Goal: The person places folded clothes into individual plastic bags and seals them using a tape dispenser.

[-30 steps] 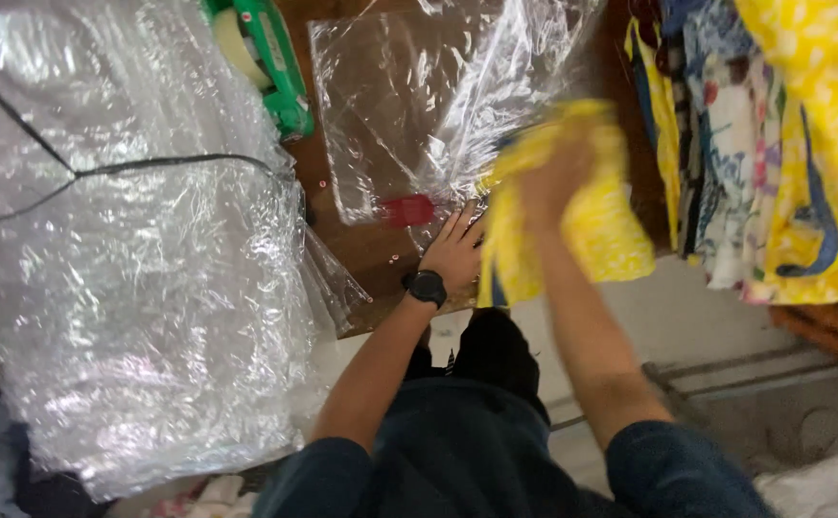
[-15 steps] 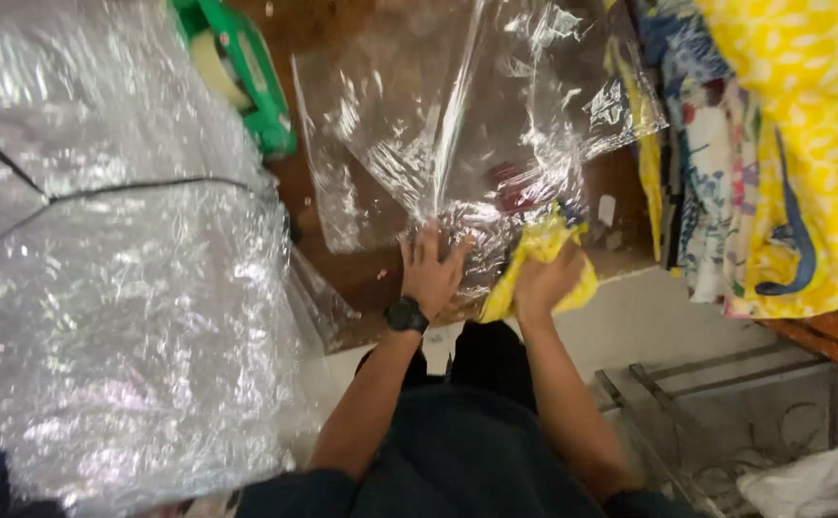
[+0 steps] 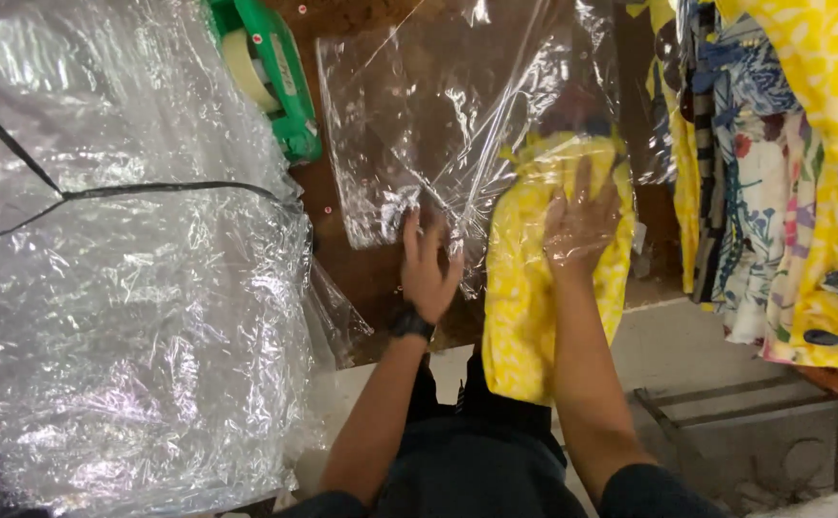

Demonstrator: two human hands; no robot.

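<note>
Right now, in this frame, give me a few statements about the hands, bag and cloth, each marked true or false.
1. The right hand lies flat on the yellow cloth, under clear plastic. True.
2. The left hand holds the tape dispenser. False: it presses on the clear bag; the dispenser lies apart, further up and to the left.
3. The left wrist wears a black watch. True.
4. The yellow cloth is folded on the floor. False: it hangs over the brown table's edge, partly inside the bag.
5. Patterned clothes hang at the right. True.
</note>
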